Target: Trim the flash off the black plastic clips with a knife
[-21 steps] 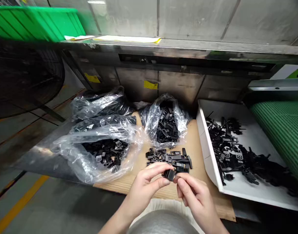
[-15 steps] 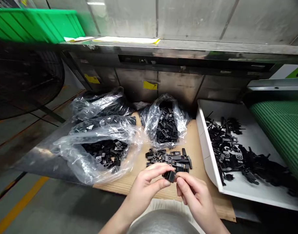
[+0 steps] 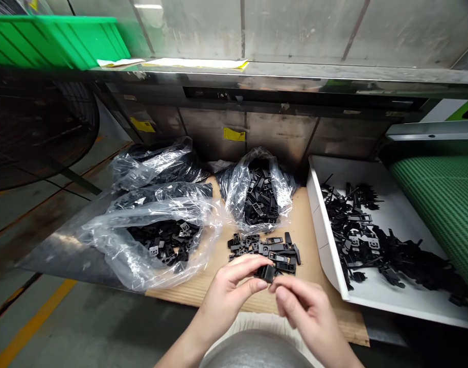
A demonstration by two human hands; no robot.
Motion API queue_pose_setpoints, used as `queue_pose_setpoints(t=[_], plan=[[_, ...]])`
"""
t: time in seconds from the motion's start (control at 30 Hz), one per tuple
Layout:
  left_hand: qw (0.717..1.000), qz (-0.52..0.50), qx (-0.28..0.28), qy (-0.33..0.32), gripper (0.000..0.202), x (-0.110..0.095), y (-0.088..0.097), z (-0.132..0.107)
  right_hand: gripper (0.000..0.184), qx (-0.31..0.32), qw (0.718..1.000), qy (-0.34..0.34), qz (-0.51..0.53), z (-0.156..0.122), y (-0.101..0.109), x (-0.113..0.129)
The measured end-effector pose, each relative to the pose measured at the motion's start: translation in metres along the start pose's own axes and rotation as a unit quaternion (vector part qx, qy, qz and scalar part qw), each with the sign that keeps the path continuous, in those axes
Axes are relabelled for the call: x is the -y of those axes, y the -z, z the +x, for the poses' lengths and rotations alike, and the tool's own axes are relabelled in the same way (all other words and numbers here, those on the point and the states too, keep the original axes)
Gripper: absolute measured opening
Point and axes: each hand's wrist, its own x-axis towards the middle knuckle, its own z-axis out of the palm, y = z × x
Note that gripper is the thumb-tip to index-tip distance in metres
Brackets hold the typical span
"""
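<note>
A small black plastic part (image 3: 266, 273) is pinched between the thumb and forefinger of my left hand (image 3: 234, 286). Just to its right is my right hand (image 3: 308, 306), fingers curled together with the fingertips close to the part. Whether those fingertips touch it or hold something small is hidden. Beyond both hands, a loose pile of black plastic parts (image 3: 274, 248) lies on the cardboard (image 3: 188, 291). An open clear bag (image 3: 257, 191) full of black parts stands behind the pile. Another open clear bag (image 3: 142, 255) with smaller black parts lies to the left.
At the right a white tray (image 3: 322, 255) holds many black parts, beside a green conveyor belt (image 3: 444, 199). More filled bags (image 3: 153, 163) sit at the back left. A metal ledge (image 3: 287, 71) carries papers and a green crate (image 3: 61, 43). A large fan (image 3: 34, 122) stands left.
My right hand's fingertips have shifted slightly, with the forefinger now reaching further left beside the part. My left hand keeps its grip on the black part, which is turned a little.
</note>
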Motion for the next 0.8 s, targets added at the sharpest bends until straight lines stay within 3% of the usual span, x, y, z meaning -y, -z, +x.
queue_pose_setpoints(t=[0.07,0.17,0.3,0.47,0.63,0.8], plan=[[1.000,-0.011,0.016,-0.002,0.027,0.001,-0.001,0.000,0.016,-0.036,0.999,-0.028,0.016,0.004,0.002,-0.001],[0.999,-0.031,0.028,-0.003,0.026,0.004,-0.002,0.000,0.015,-0.023,0.998,-0.051,0.031,0.012,0.003,-0.003],[0.997,-0.068,0.032,0.015,0.024,0.007,-0.001,-0.001,0.028,-0.028,0.989,-0.115,0.088,0.018,0.002,-0.009],[0.980,-0.189,0.010,0.066,0.031,0.010,0.000,-0.006,0.030,-0.028,0.985,-0.139,0.100,0.013,-0.001,-0.020],[0.972,-0.219,0.031,0.080,0.019,0.015,0.006,-0.009,0.038,-0.039,0.980,-0.164,0.108,0.004,-0.016,-0.030],[0.979,-0.196,0.035,0.043,0.010,0.016,0.016,-0.012,0.041,-0.059,0.979,-0.162,0.111,-0.001,-0.034,-0.030]])
